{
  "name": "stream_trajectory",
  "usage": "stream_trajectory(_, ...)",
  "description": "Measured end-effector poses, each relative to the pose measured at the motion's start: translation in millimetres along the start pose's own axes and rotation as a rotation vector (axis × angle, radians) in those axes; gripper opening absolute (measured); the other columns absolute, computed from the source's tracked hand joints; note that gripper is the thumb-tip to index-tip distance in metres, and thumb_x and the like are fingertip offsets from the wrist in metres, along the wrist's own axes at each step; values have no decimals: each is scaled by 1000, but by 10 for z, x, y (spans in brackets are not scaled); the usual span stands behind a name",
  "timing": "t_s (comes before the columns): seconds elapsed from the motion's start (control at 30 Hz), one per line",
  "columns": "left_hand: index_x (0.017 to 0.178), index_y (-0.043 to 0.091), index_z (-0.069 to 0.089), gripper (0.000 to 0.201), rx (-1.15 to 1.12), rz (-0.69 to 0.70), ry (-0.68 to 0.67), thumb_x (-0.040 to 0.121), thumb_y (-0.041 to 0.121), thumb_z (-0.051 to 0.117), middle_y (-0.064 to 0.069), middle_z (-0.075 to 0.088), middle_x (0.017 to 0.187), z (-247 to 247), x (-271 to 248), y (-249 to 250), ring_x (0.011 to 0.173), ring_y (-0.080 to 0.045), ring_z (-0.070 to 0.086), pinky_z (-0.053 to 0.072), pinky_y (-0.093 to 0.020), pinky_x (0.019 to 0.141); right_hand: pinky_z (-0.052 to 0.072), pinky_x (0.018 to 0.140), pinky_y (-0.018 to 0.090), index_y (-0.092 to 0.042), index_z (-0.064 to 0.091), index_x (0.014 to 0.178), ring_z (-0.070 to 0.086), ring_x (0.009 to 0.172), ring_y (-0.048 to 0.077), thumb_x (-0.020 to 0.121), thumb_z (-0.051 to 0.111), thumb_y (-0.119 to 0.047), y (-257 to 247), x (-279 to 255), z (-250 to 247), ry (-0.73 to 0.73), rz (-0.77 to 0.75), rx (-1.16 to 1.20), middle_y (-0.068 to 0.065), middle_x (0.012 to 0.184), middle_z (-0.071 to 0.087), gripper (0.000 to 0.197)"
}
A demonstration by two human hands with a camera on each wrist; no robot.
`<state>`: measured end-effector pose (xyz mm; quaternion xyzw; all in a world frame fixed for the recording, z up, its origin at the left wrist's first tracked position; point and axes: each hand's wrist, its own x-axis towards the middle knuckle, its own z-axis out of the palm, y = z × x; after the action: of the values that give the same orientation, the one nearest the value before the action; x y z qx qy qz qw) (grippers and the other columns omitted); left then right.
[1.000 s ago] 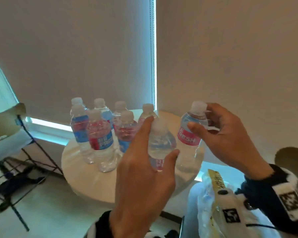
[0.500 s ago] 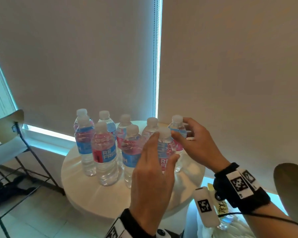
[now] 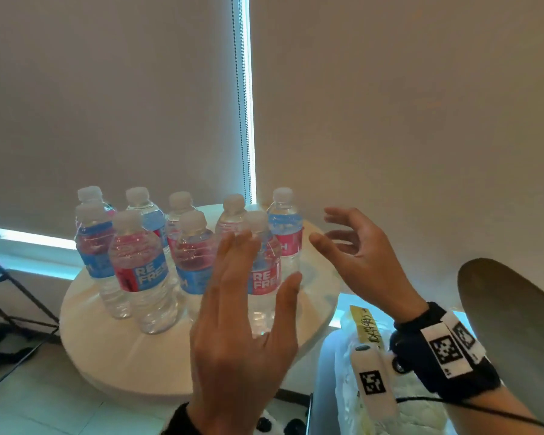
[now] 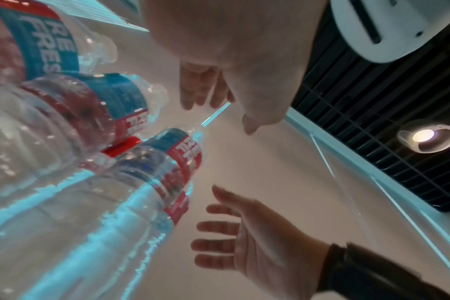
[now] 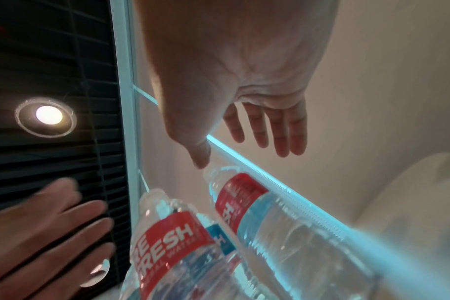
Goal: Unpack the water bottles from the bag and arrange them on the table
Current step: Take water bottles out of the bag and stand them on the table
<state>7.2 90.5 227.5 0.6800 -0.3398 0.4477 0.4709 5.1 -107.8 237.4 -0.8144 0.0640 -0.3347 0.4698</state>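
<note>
**Both hands free, nine bottles standing on the table**

Nearest me, low in the head view, my left hand (image 3: pixel 242 334) is spread flat with straight fingers and holds nothing; it hovers in front of the front-right bottle (image 3: pixel 263 277). Lower right, the bag (image 3: pixel 358 346), thin crinkly plastic with a yellow strip, sits beside the table (image 3: pixel 113 350); I cannot tell whether any bottles remain inside. My right hand (image 3: pixel 358 255) hangs right of centre, fingers loosely curved and empty, just beside the rear-right bottle (image 3: pixel 285 233) without touching it.

Further back, the other bottles (image 3: pixel 139 265) stand upright in two close rows across the round table, capped, with red-and-blue labels.

I judge them full, so moderately heavy for their size, with thin ribbed walls that give under a squeeze. The clear plastic looks smooth, possibly slick. I would take hold around the labelled waist or the stiffer shoulder under the cap, and go gently, since the rows are packed tight enough for one knock to topple a neighbour.
</note>
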Motion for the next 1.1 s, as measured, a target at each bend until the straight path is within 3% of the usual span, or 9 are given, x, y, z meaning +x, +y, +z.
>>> stream_trajectory(0.07,106,14,66,30,-162,99,-10,79,22,76,2,68,112,-22,-94,217,106,-18,69,55,-27,88,60,84,19,-28,61,121,71,100,7,78,71,-50,160,-188,-202,85,33,1,-13,117,69,50)
stream_trajectory(0.2,79,27,67,9,-445,71,-424,83,34,73,13,69,78,263,-575,530,76,0,64,50,-12,72,58,76,11,-29,64,107,72,92,4,86,77,-25,783,-666,-531,190,184,-44,-10,103,73,25)
stream_trajectory(0.37,90,28,65,12,-554,-399,-901,85,18,67,24,62,91,1139,-1464,540,89,12,55,41,-6,80,56,69,18,-19,69,93,74,85,20,81,81,-24,1725,-1346,-643,138,541,-159,-4,92,75,17)
stream_trajectory(0.5,118,23,55,27,-480,-752,-1111,96,7,51,32,50,102,1724,-1925,572,96,16,51,39,0,71,51,71,14,-14,73,103,66,79,10,86,74,-20,2270,-1747,-605,-22,703,-261,2,99,76,18)
stream_trajectory(0.6,130,21,48,47,-422,-1144,-1030,89,-4,49,9,61,104,2141,-2175,495,78,3,56,46,-10,61,54,96,41,-8,68,124,69,100,28,87,71,-17,2602,-1812,-510,-41,749,-345,10,118,73,38)
stream_trajectory(0.7,96,36,62,52,-377,-1327,-861,79,-13,51,-3,70,90,2495,-2379,323,83,-24,69,60,-38,73,48,108,45,-3,64,131,63,122,37,88,68,-23,2827,-1750,-393,-70,728,-391,18,131,69,48)
stream_trajectory(0.83,119,-2,63,33,-152,-1416,-857,88,3,55,-18,68,112,2808,-2511,140,104,-37,66,55,-43,90,49,99,38,1,69,120,67,114,35,91,65,-10,2992,-1540,-332,-80,700,-389,21,121,73,31)
stream_trajectory(0.93,102,-1,66,19,-58,-1267,-848,85,3,57,-19,71,104,2930,-2511,107,98,-35,68,55,-45,89,48,83,38,4,64,120,69,105,38,95,62,-15,3147,-1391,-300,-131,729,-414,26,118,72,31)
stream_trajectory(1.1,93,6,63,9,-6,-1326,-785,87,13,62,-10,65,90,3000,-2465,66,86,-28,65,47,-30,70,35,119,41,-22,19,162,47,140,27,91,71,-19,3309,-1270,-261,-3,599,-244,12,162,40,88)
